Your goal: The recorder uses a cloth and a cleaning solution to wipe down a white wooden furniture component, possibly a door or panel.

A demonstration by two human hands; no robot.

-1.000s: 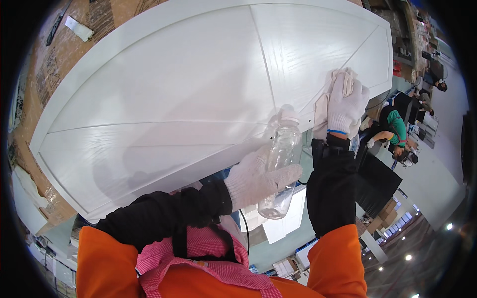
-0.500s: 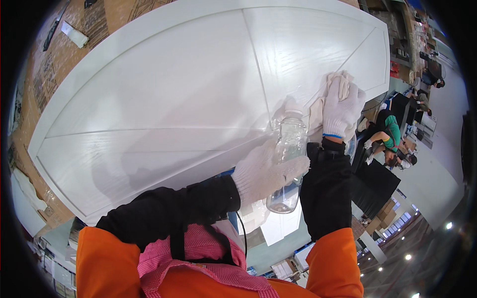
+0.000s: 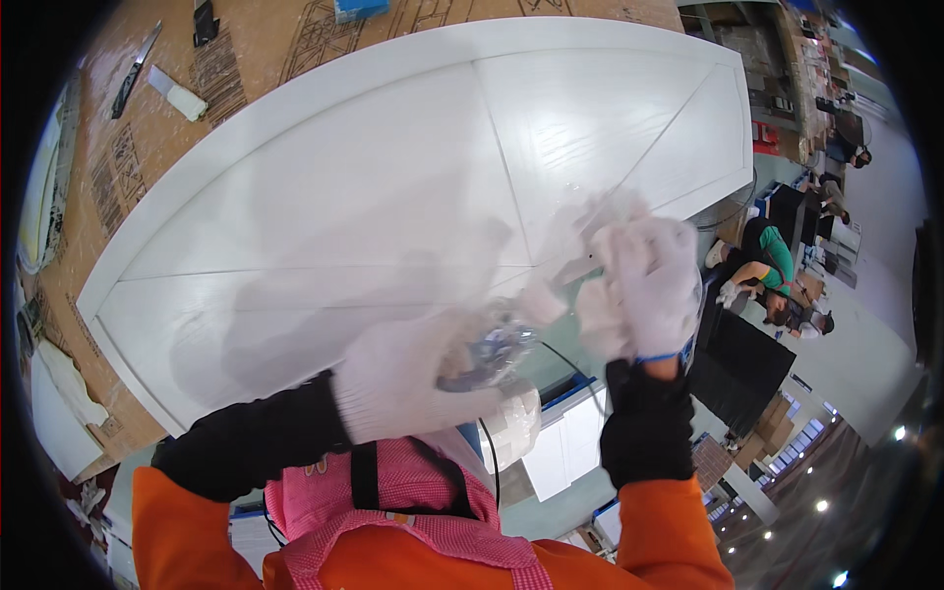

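My gloved left hand (image 3: 393, 379) is closed around a clear plastic bottle (image 3: 501, 349) with a white cap. The bottle lies tipped over in the hand, its capped end toward my right hand. My gloved right hand (image 3: 664, 285), blurred by motion, grips a bunched white cloth (image 3: 600, 315) just right of the cap. Both hands are over the near edge of a large white panel (image 3: 393, 157), which has thin grooves and a raised border.
The panel rests on a cardboard-covered bench (image 3: 147, 211). A knife (image 3: 136, 74), a white-wrapped scraper-like tool (image 3: 179, 95) and a blue object (image 3: 360, 9) lie beyond it. At the right, a person in green (image 3: 772, 261) bends near black panels (image 3: 737, 369).
My left hand has moved left with the bottle, tipping it from near upright to lying. My right hand has drawn the cloth back toward me, off the panel's far right part.
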